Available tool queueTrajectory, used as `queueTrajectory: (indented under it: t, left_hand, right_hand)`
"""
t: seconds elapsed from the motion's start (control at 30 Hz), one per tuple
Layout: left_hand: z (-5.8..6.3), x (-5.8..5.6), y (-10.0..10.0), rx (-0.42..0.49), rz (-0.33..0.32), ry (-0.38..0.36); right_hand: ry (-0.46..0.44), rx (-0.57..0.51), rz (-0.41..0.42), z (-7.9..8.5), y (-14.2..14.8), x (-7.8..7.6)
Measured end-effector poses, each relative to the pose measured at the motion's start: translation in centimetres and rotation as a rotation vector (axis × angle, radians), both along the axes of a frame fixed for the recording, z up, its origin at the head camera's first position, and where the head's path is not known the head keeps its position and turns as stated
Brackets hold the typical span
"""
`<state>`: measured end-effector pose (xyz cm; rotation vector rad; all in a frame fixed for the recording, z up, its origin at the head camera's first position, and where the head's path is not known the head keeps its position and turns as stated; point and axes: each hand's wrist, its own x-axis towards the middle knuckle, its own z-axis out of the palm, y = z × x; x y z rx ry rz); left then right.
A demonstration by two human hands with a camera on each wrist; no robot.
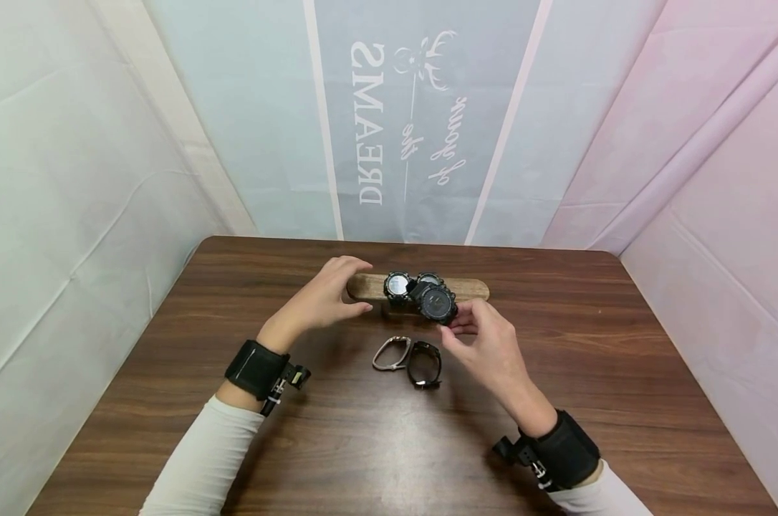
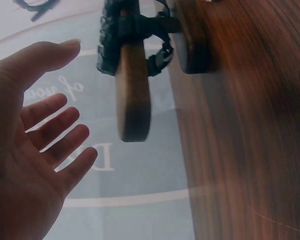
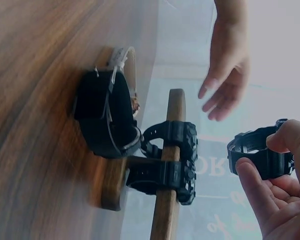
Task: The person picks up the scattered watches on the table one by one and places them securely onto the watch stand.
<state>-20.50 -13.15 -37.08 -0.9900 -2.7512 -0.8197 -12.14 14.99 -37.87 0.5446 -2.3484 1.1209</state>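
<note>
My right hand (image 1: 488,347) pinches a black sports watch (image 1: 437,304) by its band, raised in front of the wooden watch stand (image 1: 469,289). In the right wrist view, thumb and fingers hold the buckled watch (image 3: 260,155) apart from the stand's bar (image 3: 176,107). Two black watches sit on that bar with their bands around it, one with a pale face (image 1: 398,284), the other (image 1: 430,278) partly hidden behind the held watch. Near the stand's left end, my left hand (image 1: 321,297) has its fingers spread and holds nothing.
On the brown wooden table (image 1: 556,344), a slim silver-coloured watch (image 1: 377,365) and a black-banded watch (image 1: 424,385) stand on edge in front of the stand. A printed cloth (image 1: 286,143) hangs behind the table, and pale cloths hang at both sides.
</note>
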Motion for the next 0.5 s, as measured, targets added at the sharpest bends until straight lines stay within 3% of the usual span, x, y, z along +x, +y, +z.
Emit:
queueTrajectory:
  t: [0.5]
  left_hand:
    - [-2.1, -2.1, -0.2, -0.030, 0.025, -0.072]
  right_hand:
    - [-0.024, 0.028, -0.101, 0.7, 1.5, -0.4]
